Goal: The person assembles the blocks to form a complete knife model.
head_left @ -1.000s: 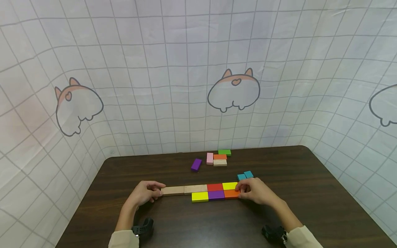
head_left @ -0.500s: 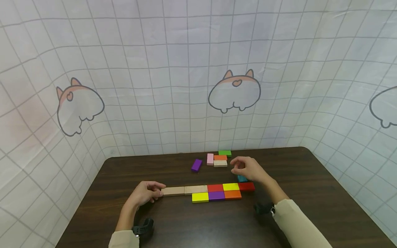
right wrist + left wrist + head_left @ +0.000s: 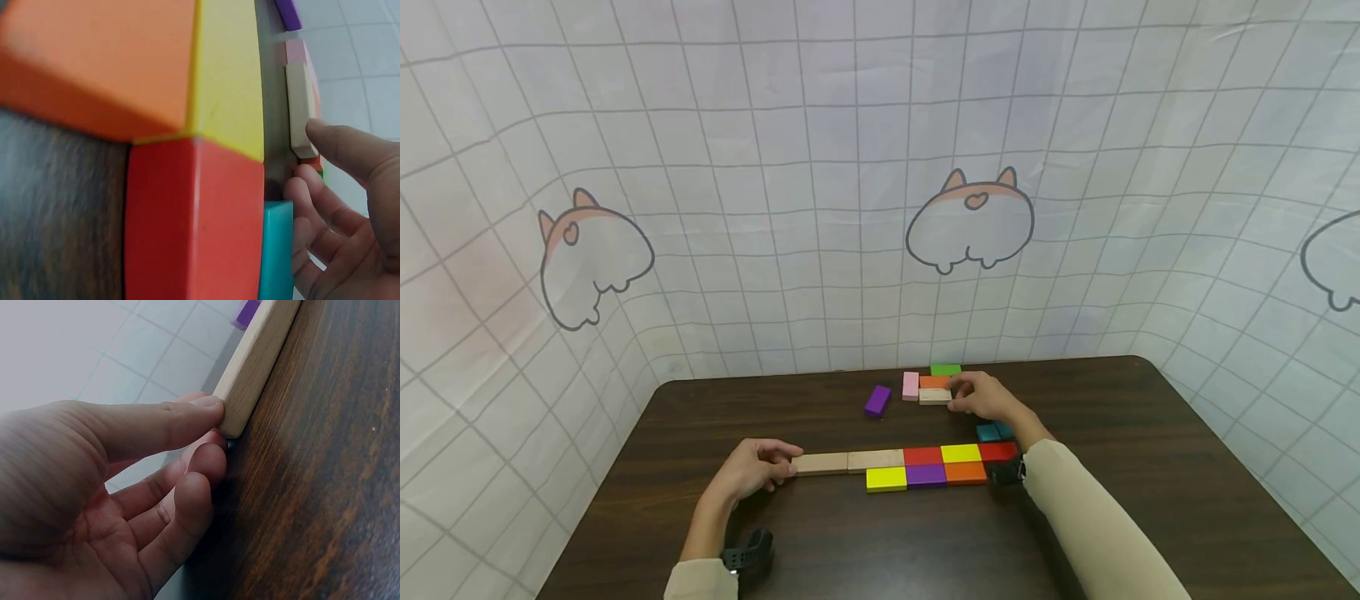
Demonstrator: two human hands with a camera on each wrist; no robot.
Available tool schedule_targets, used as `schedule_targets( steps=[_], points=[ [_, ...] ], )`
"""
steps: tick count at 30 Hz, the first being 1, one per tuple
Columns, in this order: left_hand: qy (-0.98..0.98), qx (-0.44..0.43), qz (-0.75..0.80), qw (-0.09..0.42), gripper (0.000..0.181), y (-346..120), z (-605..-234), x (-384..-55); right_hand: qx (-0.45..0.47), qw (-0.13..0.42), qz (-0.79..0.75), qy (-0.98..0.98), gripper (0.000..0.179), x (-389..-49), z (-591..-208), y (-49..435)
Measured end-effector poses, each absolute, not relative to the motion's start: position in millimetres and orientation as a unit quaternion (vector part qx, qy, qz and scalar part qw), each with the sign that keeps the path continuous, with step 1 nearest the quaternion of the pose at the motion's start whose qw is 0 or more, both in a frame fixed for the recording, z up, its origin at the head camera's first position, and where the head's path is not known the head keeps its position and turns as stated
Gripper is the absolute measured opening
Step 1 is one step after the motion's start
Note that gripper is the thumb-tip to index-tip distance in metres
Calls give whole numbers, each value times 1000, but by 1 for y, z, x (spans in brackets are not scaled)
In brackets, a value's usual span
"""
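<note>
My left hand (image 3: 752, 469) pinches the left end of a plain wooden block (image 3: 822, 463) with thumb and index finger. That block heads a back row with a second plain block (image 3: 876, 460), a red, a yellow (image 3: 961, 452) and another red block (image 3: 997, 451). A yellow, a purple (image 3: 927, 476) and an orange block lie along its front side. Farther back, my right hand (image 3: 988, 396) reaches a small cluster, thumb tip right at the end of a pale wooden block (image 3: 300, 109), fingers spread apart from the thumb beside an orange block (image 3: 933, 382).
Behind the pale block's group lie a green (image 3: 946, 369) and a pink block (image 3: 911, 386), with a purple block (image 3: 877, 402) standing apart to the left. Two blue blocks (image 3: 988, 432) sit under my right wrist. A gridded white curtain (image 3: 812, 208) hangs beyond the dark table (image 3: 835, 550).
My right hand has left the right end of the row, uncovering the red block there, and moved back and left to the far cluster. The left hand stays put.
</note>
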State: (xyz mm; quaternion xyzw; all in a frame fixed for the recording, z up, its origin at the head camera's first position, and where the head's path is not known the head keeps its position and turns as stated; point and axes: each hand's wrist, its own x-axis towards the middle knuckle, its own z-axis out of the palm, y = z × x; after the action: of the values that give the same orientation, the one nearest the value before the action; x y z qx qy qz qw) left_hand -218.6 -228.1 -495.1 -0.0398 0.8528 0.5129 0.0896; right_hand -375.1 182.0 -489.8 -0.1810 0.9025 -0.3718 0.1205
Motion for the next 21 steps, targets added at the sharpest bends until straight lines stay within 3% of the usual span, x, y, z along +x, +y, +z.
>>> schedule_targets(
  steps=[11, 21],
  points=[
    [850, -36, 517, 93, 24, -229, -496, -218, -171, 126, -370, 904, 20, -376, -492, 177],
    [851, -34, 517, 90, 24, -230, -496, -219, -188, 147, -346, 907, 21, -368, -485, 173]
  ],
)
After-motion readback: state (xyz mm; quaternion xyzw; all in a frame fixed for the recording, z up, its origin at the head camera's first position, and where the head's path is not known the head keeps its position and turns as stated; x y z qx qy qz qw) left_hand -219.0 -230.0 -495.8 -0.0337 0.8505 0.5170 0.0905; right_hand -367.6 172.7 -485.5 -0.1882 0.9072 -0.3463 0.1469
